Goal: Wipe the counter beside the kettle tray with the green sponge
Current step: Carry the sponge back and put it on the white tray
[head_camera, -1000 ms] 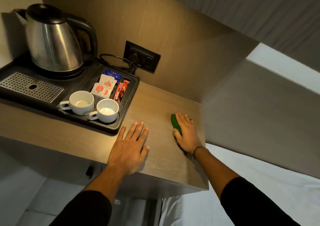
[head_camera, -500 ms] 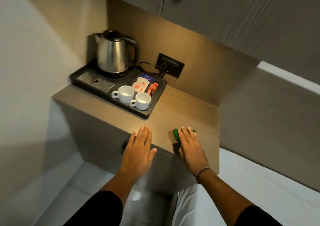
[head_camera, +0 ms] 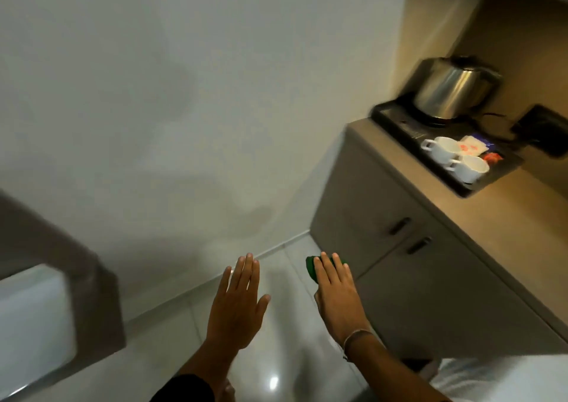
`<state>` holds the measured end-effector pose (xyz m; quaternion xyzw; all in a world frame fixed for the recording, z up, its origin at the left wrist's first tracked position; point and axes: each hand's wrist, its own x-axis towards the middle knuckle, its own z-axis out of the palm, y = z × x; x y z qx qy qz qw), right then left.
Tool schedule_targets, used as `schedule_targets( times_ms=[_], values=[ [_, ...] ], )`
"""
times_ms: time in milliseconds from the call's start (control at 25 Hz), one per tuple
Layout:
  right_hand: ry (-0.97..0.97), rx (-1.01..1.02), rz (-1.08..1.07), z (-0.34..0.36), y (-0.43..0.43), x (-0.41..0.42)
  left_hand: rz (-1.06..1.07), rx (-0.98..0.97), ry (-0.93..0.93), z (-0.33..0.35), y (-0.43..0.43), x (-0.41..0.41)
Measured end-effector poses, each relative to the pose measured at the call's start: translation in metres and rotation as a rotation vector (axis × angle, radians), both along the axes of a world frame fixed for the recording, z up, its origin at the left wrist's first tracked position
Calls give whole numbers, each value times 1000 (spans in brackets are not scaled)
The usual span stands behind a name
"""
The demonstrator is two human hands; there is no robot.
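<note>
Standing back from the desk (head_camera: 504,217), a person holds both arms out over the pale tiled floor (head_camera: 276,340), palms down: the left hand (head_camera: 238,303) is flat with fingers straight and its grip wide open, while the right hand (head_camera: 336,294) lies over the green sponge (head_camera: 312,268), holding it under the fingers, well apart from the desk. On the desk, the black kettle tray (head_camera: 479,188) carries a steel kettle (head_camera: 455,92), two white cups (head_camera: 455,157) and sachets (head_camera: 473,149) whose print is too blurred to read.
</note>
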<state>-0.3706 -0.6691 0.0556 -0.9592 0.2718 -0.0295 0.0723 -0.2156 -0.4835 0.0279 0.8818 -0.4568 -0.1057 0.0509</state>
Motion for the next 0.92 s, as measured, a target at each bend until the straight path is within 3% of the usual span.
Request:
schedule_targets(
  times_ms=[200, 520, 720, 920],
  values=[
    [-24, 63, 282, -9, 156, 105, 275, 80, 5, 4, 166, 53],
    [-91, 149, 576, -6, 386, 256, 523, 151, -46, 6, 379, 142],
    [-34, 163, 640, -31, 465, 341, 587, 219, -33, -21, 446, 210],
    [128, 115, 615, -68, 481, 375, 558, 234, 4, -42, 458, 238]
  ],
)
